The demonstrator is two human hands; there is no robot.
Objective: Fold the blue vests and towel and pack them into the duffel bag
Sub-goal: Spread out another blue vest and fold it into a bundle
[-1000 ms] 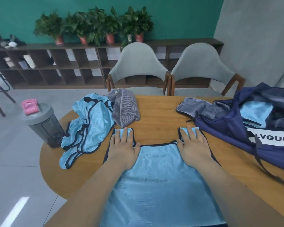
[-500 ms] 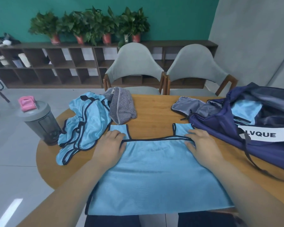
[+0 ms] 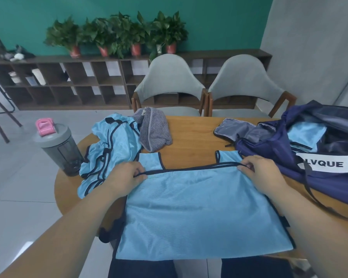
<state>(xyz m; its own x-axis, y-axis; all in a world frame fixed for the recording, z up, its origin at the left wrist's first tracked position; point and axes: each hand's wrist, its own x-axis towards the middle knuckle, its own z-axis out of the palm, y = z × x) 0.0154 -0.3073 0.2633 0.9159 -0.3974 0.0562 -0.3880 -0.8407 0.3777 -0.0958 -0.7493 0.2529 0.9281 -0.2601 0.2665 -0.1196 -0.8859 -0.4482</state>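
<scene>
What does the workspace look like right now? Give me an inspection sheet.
Surface: round wooden table, bare in the middle.
Job's things: flat blue vest spread at the near edge; crumpled blue vests heaped at left; striped towel bunched beside them; navy duffel bag open at right, a folded blue piece inside.
Clutter: grey shaker bottle, pink lid, on the table's left edge.
Grippers: left hand and right hand each pinch the vest's dark trim.
Cables: nothing seen.
Surroundings: two grey chairs, shelving, potted plants.

Duffel bag point(image 3: 301, 177) cut off right — label point(image 3: 327, 163) partly strap-hidden.
</scene>
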